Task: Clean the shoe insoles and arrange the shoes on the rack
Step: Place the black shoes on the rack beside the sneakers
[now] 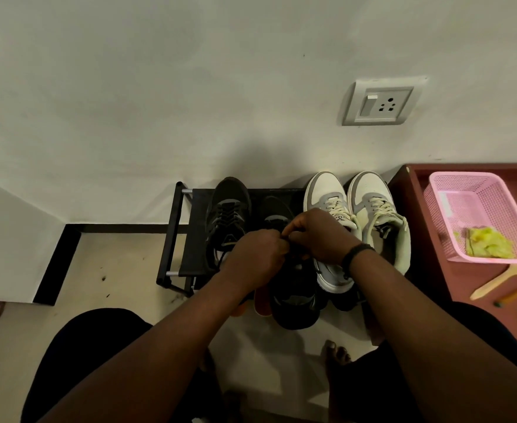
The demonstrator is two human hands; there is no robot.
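1. Fingers [284,238] of both hands curled, pinching something small over the black shoe [293,288], likely its lace; too dark to confirm.
2. Left hand [258,257], right hand [321,236] meeting above the rack [171,233], probably tidying.
3. White pair [358,215] already racked.

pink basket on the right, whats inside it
Inside the pink basket lies a crumpled yellow cloth in the near corner; the rest of its floor looks bare. Whatever might sit under the cloth is covered.
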